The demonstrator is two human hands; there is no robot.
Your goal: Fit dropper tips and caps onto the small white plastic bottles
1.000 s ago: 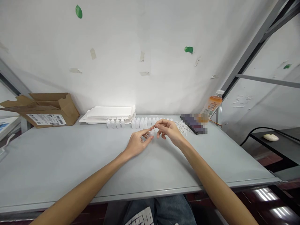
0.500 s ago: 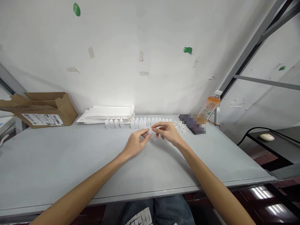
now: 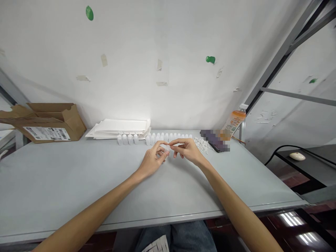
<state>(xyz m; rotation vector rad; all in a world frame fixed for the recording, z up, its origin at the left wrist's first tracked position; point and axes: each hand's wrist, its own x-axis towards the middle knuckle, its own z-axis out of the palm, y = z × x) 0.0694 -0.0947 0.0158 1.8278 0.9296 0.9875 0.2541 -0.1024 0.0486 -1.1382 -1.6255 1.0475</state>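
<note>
A small translucent plastic bottle (image 3: 167, 148) is upright between the thumb and fingers of my left hand (image 3: 153, 159). My right hand (image 3: 187, 149) pinches at the bottle's top; whatever lies between those fingertips is too small to make out. Just behind my hands stand rows of similar small bottles (image 3: 148, 140), partly hidden by my fingers. To their left, several bottles (image 3: 125, 139) with thin white pieces at their tops form a separate row. Small loose white plastic pieces (image 3: 202, 144) lie piled to the right of my right hand.
A stack of white sheets (image 3: 118, 126) and an open cardboard box (image 3: 52, 122) sit at the back left. At the back right are a dark, partly blurred phone-like object (image 3: 214, 140) and a drink bottle (image 3: 236, 119). The grey table (image 3: 162, 196) has a raised front edge.
My left index finger has moved up to the top of the small bottle, meeting my right fingertips. The camera view has shifted slightly. Both hands stay at the same bottle.
</note>
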